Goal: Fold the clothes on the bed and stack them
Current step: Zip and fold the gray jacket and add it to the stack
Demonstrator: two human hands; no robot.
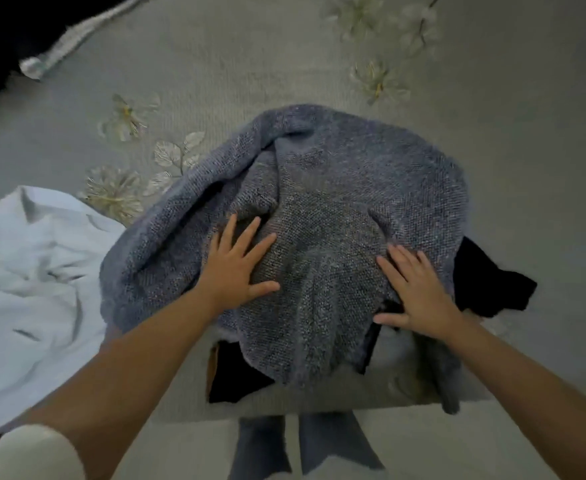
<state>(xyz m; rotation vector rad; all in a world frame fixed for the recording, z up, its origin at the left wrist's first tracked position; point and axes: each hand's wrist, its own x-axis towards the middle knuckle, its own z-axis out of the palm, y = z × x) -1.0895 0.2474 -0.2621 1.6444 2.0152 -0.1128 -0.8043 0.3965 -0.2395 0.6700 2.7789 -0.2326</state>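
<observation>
Both hands lie flat on a rumpled grey knit on the bed.

The grey knit garment [319, 216] sits bunched in the middle of the bed [492, 133], whose grey cover is stitched with pale flowers. The left hand [237, 271] rests on the knit's left side with fingers spread wide and straight, gripping nothing. The right hand [418, 292] presses its right side, fingers straight and close together, thumb stretched out, also holding nothing. A black garment [489, 285] lies under the knit and pokes out at the right, just beside the right hand; more black cloth shows beneath the knit's near edge. A white garment [31, 289] lies crumpled on the bed to the left, near the knit.
</observation>
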